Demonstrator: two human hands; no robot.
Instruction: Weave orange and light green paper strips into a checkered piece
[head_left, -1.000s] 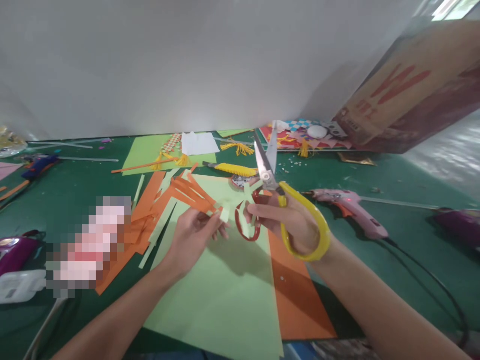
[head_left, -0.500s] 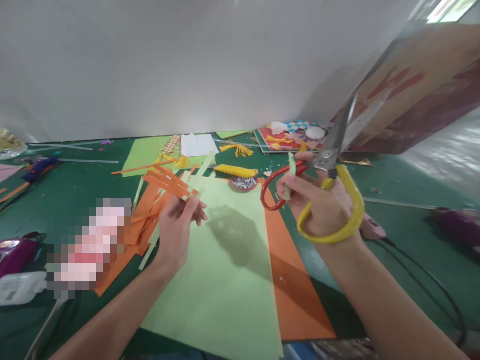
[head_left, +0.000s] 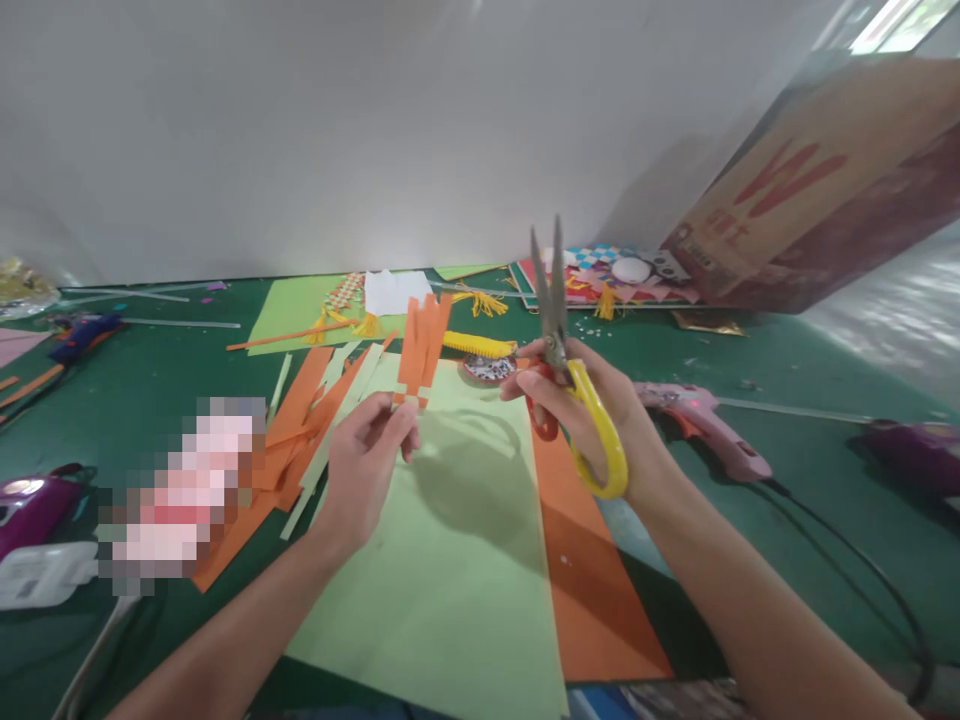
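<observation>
My left hand (head_left: 364, 455) pinches the lower end of a bundle of orange paper strips (head_left: 424, 345), which fan upward; short pale green pieces cross them near my fingertips. Held in my right hand (head_left: 600, 400) are scissors (head_left: 553, 345) with one yellow and one red handle. Their blades point up and stand slightly apart, not touching the strips. Beneath both hands lies a pale green paper sheet (head_left: 450, 560), overlapping an orange sheet (head_left: 592, 600). Loose orange strips (head_left: 304, 420) and pale green strips (head_left: 345, 410) are heaped left of my left hand.
A pink glue gun (head_left: 705, 425) with a cable lies to the right. Behind the sheets are a small dish (head_left: 489, 368), a yellow-handled cutter (head_left: 480, 345) and yellow tassels (head_left: 480, 300). A paper bag (head_left: 810, 190) stands at back right. A purple object (head_left: 34, 505) is at far left.
The scissors have moved left and swung upright in my right hand. The orange strips have turned from sideways to upright. The green strip at my right fingers is no longer visible there.
</observation>
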